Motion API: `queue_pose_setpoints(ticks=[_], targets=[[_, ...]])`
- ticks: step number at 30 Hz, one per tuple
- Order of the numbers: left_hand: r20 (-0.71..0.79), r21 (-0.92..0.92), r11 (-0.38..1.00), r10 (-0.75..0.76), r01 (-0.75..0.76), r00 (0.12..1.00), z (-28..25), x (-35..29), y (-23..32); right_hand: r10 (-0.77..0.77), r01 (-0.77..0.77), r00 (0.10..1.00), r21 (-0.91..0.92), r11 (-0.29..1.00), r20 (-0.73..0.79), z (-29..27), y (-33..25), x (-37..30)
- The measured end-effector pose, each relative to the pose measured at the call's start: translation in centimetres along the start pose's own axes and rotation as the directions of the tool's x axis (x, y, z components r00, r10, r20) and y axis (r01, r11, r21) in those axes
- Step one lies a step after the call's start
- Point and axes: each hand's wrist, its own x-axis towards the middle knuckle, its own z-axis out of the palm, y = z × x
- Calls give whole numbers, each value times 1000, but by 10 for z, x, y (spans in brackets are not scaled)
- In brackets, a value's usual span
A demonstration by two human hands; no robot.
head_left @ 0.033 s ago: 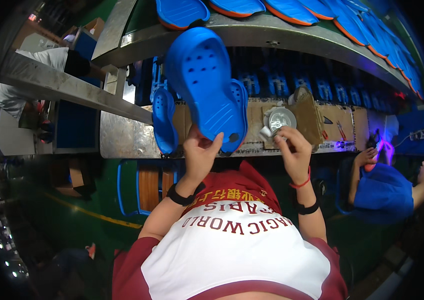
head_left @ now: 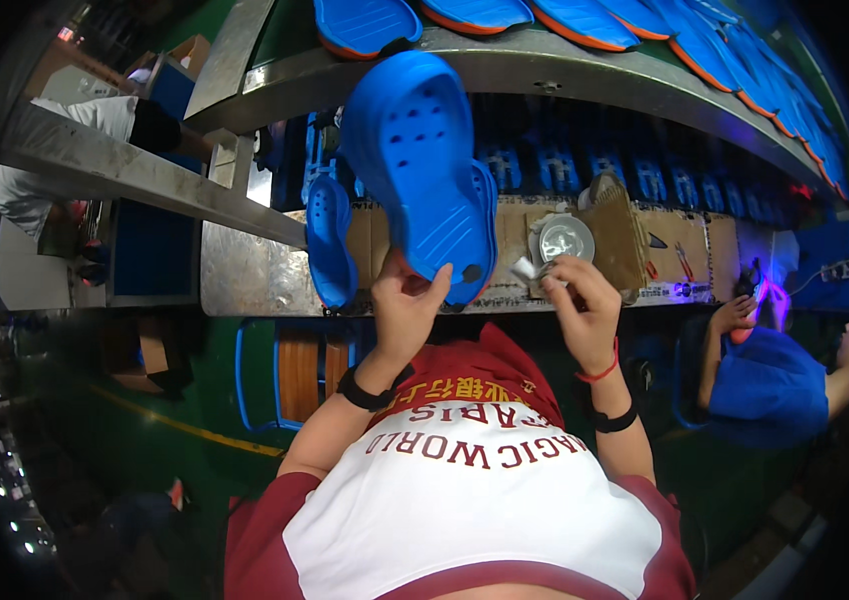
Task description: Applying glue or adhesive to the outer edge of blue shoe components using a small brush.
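Observation:
My left hand (head_left: 407, 310) pinches the heel end of a blue foam clog (head_left: 435, 195) between thumb and fingers. Its holed toe points away from me, and a dark round spot marks the heel beside my thumb. My right hand (head_left: 585, 305) is closed, fingertips together, on a small white piece (head_left: 525, 268) whose kind I cannot make out. Just beyond those fingers sits a round white bowl (head_left: 583, 232). To the left, another blue clog (head_left: 328, 245) rests on the bench, and one more (head_left: 486, 190) shows partly behind the held one.
A metal-edged shelf (head_left: 545, 70) carrying blue, orange-edged soles (head_left: 585, 22) runs above the bench. Cardboard (head_left: 635, 240) and pliers (head_left: 684, 262) lie right of the bowl. A metal bar (head_left: 145, 175) crosses at left. A co-worker in blue (head_left: 770, 380) is at right.
My right hand and the white piece have shifted slightly left, toward the clog. The held clog has moved a little to the right at its toe.

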Motion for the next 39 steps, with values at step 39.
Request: queue_pose_setpoints(ticks=[39], targets=[[-32, 14, 1000, 18, -17, 999, 0, 11, 3, -106, 107, 992, -21, 994, 64, 45, -25, 14]])
